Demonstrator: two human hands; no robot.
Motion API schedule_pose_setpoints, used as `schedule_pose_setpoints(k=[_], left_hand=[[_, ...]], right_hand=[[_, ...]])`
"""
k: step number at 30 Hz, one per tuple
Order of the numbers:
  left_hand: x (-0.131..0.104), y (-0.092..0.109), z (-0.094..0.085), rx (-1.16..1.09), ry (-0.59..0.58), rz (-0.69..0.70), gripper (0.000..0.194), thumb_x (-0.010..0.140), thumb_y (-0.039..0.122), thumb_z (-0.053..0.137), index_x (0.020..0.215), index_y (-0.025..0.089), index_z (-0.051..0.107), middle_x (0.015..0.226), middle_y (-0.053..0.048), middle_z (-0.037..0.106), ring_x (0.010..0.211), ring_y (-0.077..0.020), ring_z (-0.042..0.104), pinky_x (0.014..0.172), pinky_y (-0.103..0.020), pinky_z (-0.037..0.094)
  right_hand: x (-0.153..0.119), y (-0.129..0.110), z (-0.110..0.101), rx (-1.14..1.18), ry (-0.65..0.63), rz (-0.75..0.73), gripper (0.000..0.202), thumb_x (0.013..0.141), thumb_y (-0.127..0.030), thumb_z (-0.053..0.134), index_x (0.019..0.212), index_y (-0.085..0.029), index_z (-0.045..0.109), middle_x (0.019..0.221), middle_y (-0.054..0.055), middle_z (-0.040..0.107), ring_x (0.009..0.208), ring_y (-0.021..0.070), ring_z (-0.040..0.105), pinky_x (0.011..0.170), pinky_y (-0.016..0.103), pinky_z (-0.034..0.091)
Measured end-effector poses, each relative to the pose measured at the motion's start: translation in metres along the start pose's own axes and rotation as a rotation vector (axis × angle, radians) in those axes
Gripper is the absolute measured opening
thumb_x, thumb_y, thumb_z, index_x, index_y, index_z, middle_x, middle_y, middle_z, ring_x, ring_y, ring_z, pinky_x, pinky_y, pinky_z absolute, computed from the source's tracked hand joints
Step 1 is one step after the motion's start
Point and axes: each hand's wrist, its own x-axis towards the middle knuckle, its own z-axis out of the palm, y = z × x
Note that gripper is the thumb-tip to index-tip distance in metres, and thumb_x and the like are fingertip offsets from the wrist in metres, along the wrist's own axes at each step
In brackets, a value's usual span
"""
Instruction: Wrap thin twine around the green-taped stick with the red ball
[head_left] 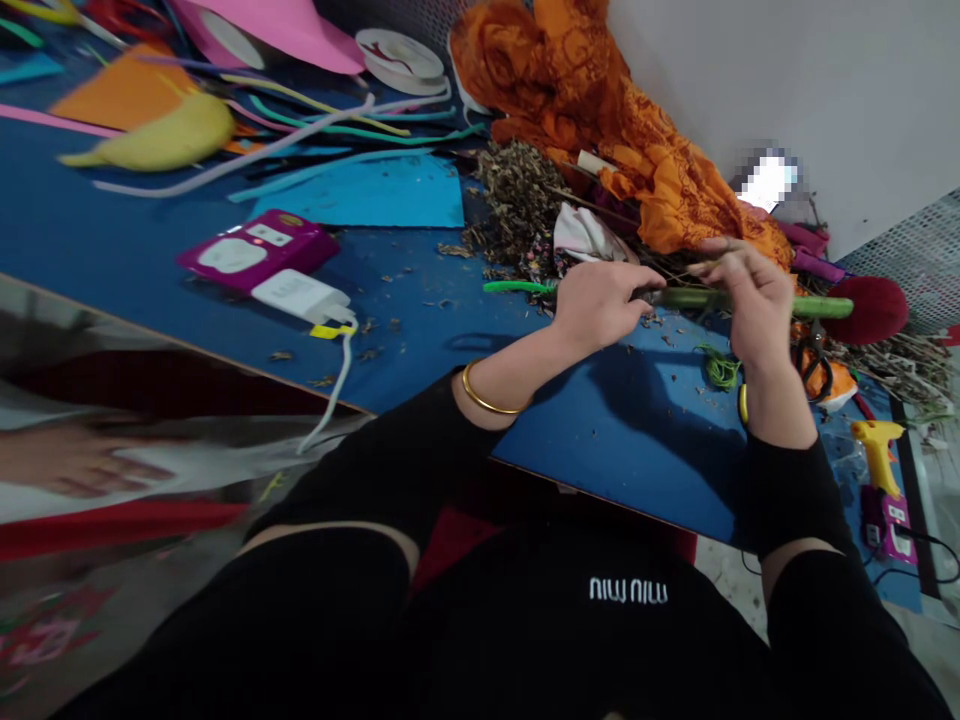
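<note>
My left hand (596, 305), with a gold bangle at the wrist, is closed round the darker end of a green stem (686, 298). A bright green strip (516, 287) sticks out on that hand's left. My right hand (757, 295) pinches a thin dry twig (701, 268) just above the stem, which passes behind this hand. At the stem's right end is a dark red fuzzy ball (874, 310); whether they are joined I cannot tell. Green thread (720, 368) and dark-handled scissors (816, 370) lie beside my right wrist.
Dried plant bits (525, 190) and orange patterned cloth (652, 190) lie behind my hands. A purple power strip (259, 250) with white plug, a yellow banana shape (165, 135) and blue sheet (375, 190) are leftward. A yellow glue gun (879, 450) stands right. Another person's hand (75, 455) is far left.
</note>
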Motion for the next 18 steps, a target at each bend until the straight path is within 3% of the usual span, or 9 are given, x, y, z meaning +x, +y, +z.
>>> schedule_pose_setpoints(k=[3,6,8,10,12,15,18], left_hand=[[0.007,-0.007,-0.009,-0.063,0.029,-0.061,0.03,0.084,0.023,0.083,0.112,0.03,0.086,0.113,-0.001,0.085,0.108,-0.0296,0.075,0.09,-0.036,0.055],[0.013,-0.016,-0.018,-0.119,0.056,-0.095,0.024,0.083,0.027,0.088,0.107,0.029,0.087,0.103,0.0,0.084,0.103,-0.0282,0.073,0.09,-0.035,0.053],[0.016,-0.022,-0.022,-0.143,0.07,-0.099,0.021,0.083,0.029,0.088,0.103,0.028,0.087,0.093,0.0,0.082,0.1,-0.0271,0.072,0.091,-0.035,0.052],[0.019,-0.027,-0.023,-0.152,0.073,-0.091,0.019,0.079,0.028,0.088,0.098,0.028,0.087,0.086,0.0,0.08,0.099,-0.0269,0.072,0.092,-0.035,0.052],[0.021,-0.032,-0.024,-0.167,0.064,-0.087,0.02,0.074,0.025,0.089,0.094,0.029,0.086,0.083,0.0,0.079,0.098,-0.0267,0.072,0.092,-0.035,0.052],[0.023,-0.036,-0.026,-0.212,0.033,-0.095,0.021,0.069,0.02,0.09,0.088,0.029,0.086,0.08,0.0,0.078,0.095,-0.0264,0.073,0.092,-0.036,0.053],[0.024,-0.035,-0.033,-0.228,-0.009,-0.1,0.021,0.068,0.016,0.089,0.085,0.028,0.085,0.078,0.0,0.078,0.094,-0.0261,0.074,0.098,-0.037,0.052]], right_hand=[[0.011,0.001,-0.052,0.108,0.006,0.179,0.04,0.093,-0.059,0.066,0.079,-0.024,0.052,0.091,0.004,0.068,0.055,0.0087,0.051,0.054,0.031,0.046],[0.019,0.009,-0.118,0.117,-0.109,0.247,0.031,0.086,-0.054,0.074,0.083,-0.029,0.057,0.066,-0.003,0.047,0.044,0.0062,0.029,0.046,0.034,0.023],[0.02,0.017,-0.157,0.112,-0.026,0.245,0.027,0.08,-0.052,0.077,0.085,-0.03,0.061,0.061,-0.007,0.035,0.042,0.0057,0.017,0.047,0.037,0.013],[0.018,0.025,-0.188,0.107,0.155,0.257,0.024,0.074,-0.048,0.078,0.086,-0.031,0.066,0.062,-0.006,0.034,0.046,0.0068,0.008,0.05,0.039,0.007],[0.015,0.032,-0.21,0.099,0.288,0.242,0.023,0.071,-0.049,0.079,0.085,-0.033,0.069,0.065,-0.003,0.042,0.052,0.0087,0.0,0.054,0.04,0.003],[0.008,0.042,-0.233,0.075,0.343,0.208,0.021,0.072,-0.052,0.079,0.077,-0.035,0.068,0.073,0.0,0.054,0.058,0.0107,-0.006,0.057,0.041,0.002],[0.006,0.053,-0.245,0.03,0.444,0.246,0.021,0.075,-0.05,0.079,0.074,-0.034,0.067,0.064,-0.003,0.045,0.053,0.0094,-0.004,0.055,0.041,0.004]])
